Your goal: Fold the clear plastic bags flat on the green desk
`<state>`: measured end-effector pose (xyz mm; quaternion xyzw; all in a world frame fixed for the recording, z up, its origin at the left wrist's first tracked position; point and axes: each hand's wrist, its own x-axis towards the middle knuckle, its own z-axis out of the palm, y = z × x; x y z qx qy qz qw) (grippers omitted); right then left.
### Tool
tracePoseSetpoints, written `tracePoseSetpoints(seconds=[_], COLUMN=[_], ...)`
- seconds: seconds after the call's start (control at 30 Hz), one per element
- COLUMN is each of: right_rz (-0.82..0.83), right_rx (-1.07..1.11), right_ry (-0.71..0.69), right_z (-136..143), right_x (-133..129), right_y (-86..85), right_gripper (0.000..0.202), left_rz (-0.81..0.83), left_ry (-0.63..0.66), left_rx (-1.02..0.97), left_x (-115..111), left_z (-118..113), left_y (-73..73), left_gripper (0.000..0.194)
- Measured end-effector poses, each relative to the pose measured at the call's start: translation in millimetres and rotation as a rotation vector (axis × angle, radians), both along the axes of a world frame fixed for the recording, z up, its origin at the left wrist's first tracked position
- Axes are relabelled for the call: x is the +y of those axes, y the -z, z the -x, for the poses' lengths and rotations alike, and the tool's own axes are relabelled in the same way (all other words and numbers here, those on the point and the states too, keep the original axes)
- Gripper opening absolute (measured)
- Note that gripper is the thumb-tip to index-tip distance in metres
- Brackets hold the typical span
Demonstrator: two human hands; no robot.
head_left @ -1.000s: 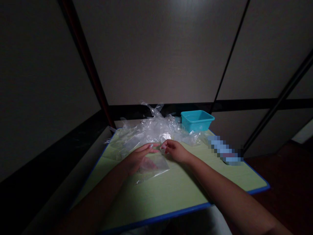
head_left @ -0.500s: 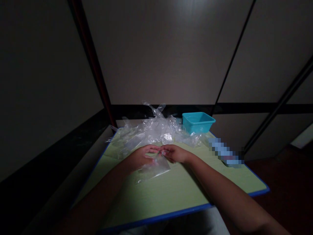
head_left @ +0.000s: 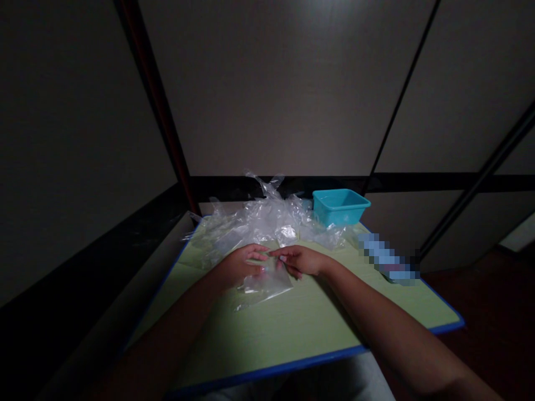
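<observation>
A small clear plastic bag (head_left: 271,284) lies partly flattened on the green tabletop, under and between my hands. My left hand (head_left: 243,265) is at its left side, the thumb resting on the film and the fingers stretched out and apart. From the right, my right hand (head_left: 304,260) has its thumb and forefinger bent together at the bag's upper corner. The film is see-through and dim, so its exact edge at the fingertips is hard to make out. Just beyond both hands spreads a crumpled heap of clear plastic bags (head_left: 267,217).
A turquoise plastic basin (head_left: 340,209) stands at the back right of the green table (head_left: 292,328), which has a blue edge. A blurred-out, light-blue item (head_left: 388,260) lies along the right side. Pale panels (head_left: 276,100) rise behind the table.
My hands have drawn slightly apart at the fingertips, and the left fingers are more spread. The bag has shifted very little; the whole view has moved slightly.
</observation>
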<state>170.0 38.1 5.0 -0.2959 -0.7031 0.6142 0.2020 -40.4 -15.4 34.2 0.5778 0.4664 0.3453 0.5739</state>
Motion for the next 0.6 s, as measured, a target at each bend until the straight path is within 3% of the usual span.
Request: tracePoseSetpoints(seconds=[0.2,0.37,0.6], right_rz=[-0.070,-0.104,-0.007], right_rx=[-0.021,-0.012,0.126], right_ry=[-0.018,0.009,0.045], right_z=[-3.6,0.7,4.5], right_x=[0.3,-4.1,-5.4], right_y=[-1.3,-1.8,-2.7], right_gripper=[0.036,0.043,0.033], left_rz=[0.083,0.053,-0.002], left_ry=[-0.026,-0.055,-0.025], left_rx=[0.006,-0.006,0.001], left_x=[-2.3,-1.5,-3.6], left_z=[-0.1,-1.3,-4.5], left_y=[0.4,-1.0,-7.4], left_gripper=[0.054,0.055,0.051])
